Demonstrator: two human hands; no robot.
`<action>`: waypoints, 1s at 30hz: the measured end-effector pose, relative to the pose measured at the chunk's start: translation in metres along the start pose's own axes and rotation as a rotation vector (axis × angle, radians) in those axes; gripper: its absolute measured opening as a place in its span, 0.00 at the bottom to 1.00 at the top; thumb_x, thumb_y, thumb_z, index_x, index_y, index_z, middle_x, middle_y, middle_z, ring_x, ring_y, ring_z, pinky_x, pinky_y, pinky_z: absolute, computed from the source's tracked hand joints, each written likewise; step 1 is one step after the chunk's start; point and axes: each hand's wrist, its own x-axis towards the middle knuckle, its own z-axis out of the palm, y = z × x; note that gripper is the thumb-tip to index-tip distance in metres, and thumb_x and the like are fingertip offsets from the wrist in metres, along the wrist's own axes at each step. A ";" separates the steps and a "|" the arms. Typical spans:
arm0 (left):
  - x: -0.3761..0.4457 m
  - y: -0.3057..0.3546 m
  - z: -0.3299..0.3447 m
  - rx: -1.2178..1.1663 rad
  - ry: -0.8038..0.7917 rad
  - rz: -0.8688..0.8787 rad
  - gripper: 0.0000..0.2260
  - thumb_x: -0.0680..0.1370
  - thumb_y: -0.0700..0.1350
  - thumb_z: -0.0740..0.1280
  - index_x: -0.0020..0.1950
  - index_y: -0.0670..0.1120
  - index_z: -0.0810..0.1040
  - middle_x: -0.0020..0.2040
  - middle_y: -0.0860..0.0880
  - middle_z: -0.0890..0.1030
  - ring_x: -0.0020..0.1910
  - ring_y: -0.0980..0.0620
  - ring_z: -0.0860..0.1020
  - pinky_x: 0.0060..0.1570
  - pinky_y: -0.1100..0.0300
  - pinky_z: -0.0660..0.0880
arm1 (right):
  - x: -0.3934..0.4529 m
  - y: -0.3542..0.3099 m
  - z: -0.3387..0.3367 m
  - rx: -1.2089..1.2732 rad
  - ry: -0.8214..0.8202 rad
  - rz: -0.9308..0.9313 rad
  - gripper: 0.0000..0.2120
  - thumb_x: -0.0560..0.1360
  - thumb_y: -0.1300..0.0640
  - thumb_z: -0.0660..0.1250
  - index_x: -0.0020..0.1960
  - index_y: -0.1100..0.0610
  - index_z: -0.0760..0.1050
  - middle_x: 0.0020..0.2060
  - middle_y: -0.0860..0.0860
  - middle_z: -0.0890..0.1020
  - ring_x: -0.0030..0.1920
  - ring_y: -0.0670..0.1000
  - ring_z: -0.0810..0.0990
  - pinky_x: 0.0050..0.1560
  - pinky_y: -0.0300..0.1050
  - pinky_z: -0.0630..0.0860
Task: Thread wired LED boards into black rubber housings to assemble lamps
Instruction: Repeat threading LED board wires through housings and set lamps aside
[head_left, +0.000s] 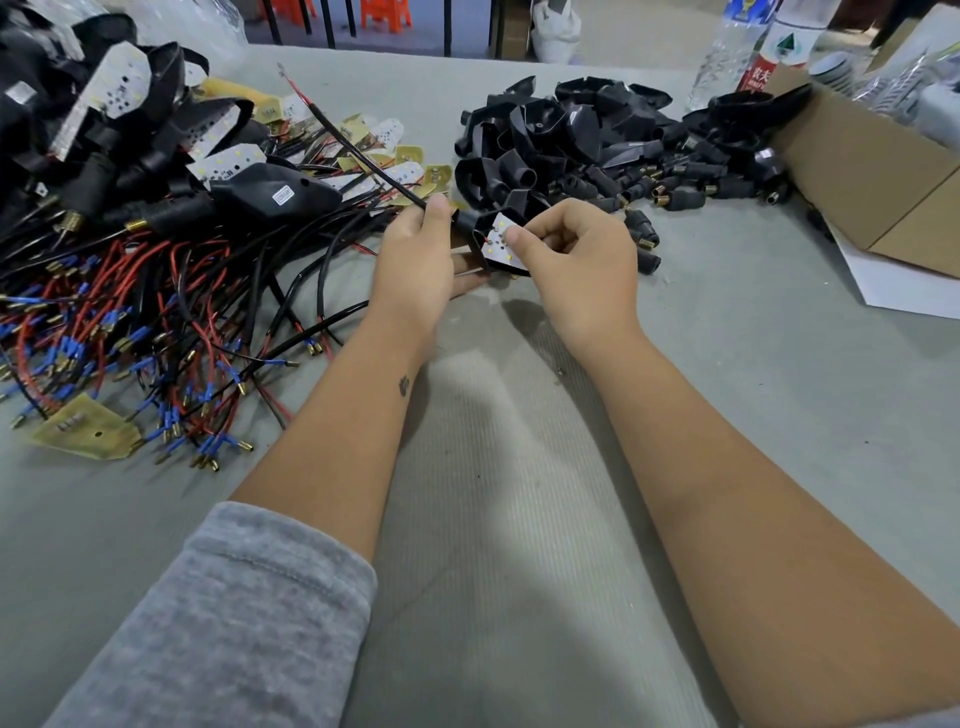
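Head view: the left hand grips a black rubber housing and its black cable, while the right hand pinches a white LED board at the housing's mouth. Curled fingers hide the board's far edge. A grey desk carries empty housings, wired boards, a cardboard box, cut off at right.

left hand: grip curled | right hand: apparently pinching
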 end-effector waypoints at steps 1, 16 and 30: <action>0.000 0.000 0.000 0.010 -0.001 -0.003 0.14 0.85 0.48 0.53 0.51 0.43 0.74 0.46 0.44 0.83 0.43 0.47 0.85 0.41 0.56 0.82 | -0.001 0.000 0.000 -0.009 -0.002 0.002 0.10 0.73 0.53 0.73 0.35 0.51 0.75 0.31 0.45 0.76 0.33 0.44 0.71 0.40 0.49 0.74; -0.004 0.000 0.000 0.229 -0.100 0.078 0.03 0.80 0.40 0.64 0.51 0.48 0.75 0.35 0.55 0.78 0.34 0.60 0.75 0.38 0.62 0.77 | 0.000 0.000 0.003 -0.007 0.049 0.011 0.19 0.66 0.49 0.78 0.43 0.51 0.68 0.39 0.46 0.73 0.38 0.42 0.70 0.38 0.36 0.68; -0.011 0.001 0.002 0.215 -0.345 0.057 0.19 0.75 0.32 0.66 0.62 0.48 0.72 0.46 0.46 0.81 0.43 0.51 0.78 0.43 0.59 0.74 | 0.001 0.000 0.000 0.211 -0.055 0.174 0.14 0.73 0.54 0.73 0.39 0.56 0.69 0.30 0.50 0.72 0.34 0.49 0.70 0.41 0.49 0.73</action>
